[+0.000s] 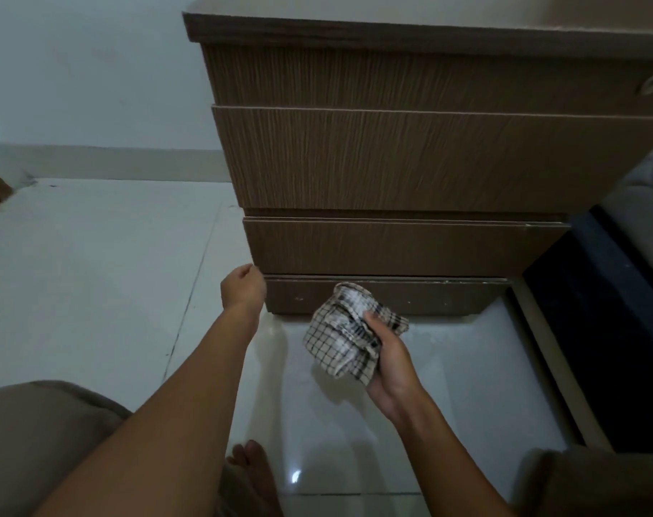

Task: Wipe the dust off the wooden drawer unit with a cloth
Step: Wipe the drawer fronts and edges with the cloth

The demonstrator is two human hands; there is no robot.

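The brown wooden drawer unit (pixel 392 158) stands on the floor in front of me, with three drawer fronts and a low plinth at the bottom. My right hand (pixel 390 361) grips a bunched white cloth (pixel 345 337) with dark checks, held just in front of the plinth and a little above the floor. My left hand (pixel 243 287) is at the unit's lower left corner, fingers curled, with nothing seen in it. Whether it touches the corner I cannot tell.
Glossy white floor tiles (pixel 105 263) spread to the left and below. A white wall with a skirting board (pixel 108 162) runs behind. A dark blue piece of furniture (pixel 616 330) stands close on the right. My bare foot (pixel 252 464) and knees are at the bottom.
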